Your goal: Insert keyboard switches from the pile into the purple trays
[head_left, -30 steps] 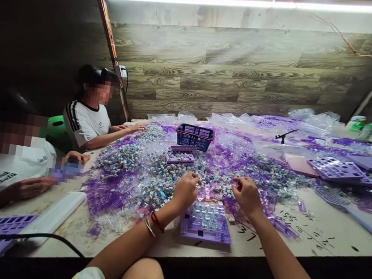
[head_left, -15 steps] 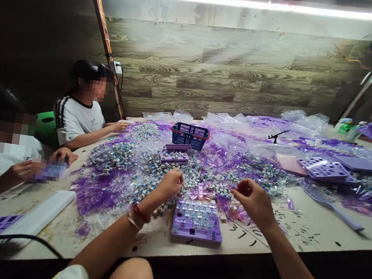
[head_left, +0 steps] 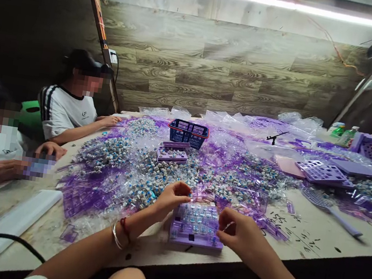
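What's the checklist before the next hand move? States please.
1. Board fully on table: ok, though near the front edge.
2. Left hand free of parts: cannot tell, fingertips unclear.
3. Right hand gripping a part: cannot tell, detail too small.
4. Space beyond board uncluttered: not ok, small parts heaped there.
5. Brush away from right hand: ok, apart.

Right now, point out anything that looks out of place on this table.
The lilac hairbrush at right looks out of place: apparently a grooming item, it lies near heaped blue-and-white parts and purple panels.
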`<state>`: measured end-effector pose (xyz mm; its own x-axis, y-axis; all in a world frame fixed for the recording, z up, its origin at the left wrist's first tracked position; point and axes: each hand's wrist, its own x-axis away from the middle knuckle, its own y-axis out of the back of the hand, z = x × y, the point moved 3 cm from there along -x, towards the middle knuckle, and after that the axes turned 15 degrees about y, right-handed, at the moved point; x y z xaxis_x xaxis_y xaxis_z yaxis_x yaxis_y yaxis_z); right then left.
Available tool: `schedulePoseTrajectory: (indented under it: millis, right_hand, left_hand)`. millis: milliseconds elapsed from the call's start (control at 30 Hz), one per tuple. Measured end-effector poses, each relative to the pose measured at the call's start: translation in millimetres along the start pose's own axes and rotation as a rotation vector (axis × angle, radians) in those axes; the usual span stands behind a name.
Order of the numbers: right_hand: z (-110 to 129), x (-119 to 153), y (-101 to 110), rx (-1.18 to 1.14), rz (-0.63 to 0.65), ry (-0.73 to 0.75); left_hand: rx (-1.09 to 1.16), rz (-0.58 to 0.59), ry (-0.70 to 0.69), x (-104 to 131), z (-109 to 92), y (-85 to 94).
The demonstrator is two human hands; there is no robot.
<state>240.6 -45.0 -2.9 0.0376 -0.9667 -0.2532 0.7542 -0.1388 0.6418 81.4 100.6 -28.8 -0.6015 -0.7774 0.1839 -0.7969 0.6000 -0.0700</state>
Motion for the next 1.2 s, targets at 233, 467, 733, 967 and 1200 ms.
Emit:
schedulePoseTrajectory:
  millis: [233, 467, 733, 967, 1200]
  right_hand:
    - [-29, -12, 6, -0.059, 0.058, 0.015]
    - [-32, -8, 16, -0.019, 0.131, -0.017]
    - [-30, -8, 16, -0.080, 0.147, -0.019]
    - [-32, -9, 16, -0.110, 0.149, -0.018]
    - [-31, -8, 17, -0.123, 0.159, 0.003]
  left_hand:
    - [-0.430, 0.180, -0.185, 26, -19, -12.3]
    - [-0.894, 0.399, -0.369, 43, -14, -24.1]
    - [-1.164, 0.434, -0.504, 47, -6, -30.8]
    - [-1.134, 0.555, -0.573, 46, -14, -25.3]
    - [-1.118, 0.584, -0.584, 46, -16, -25.0]
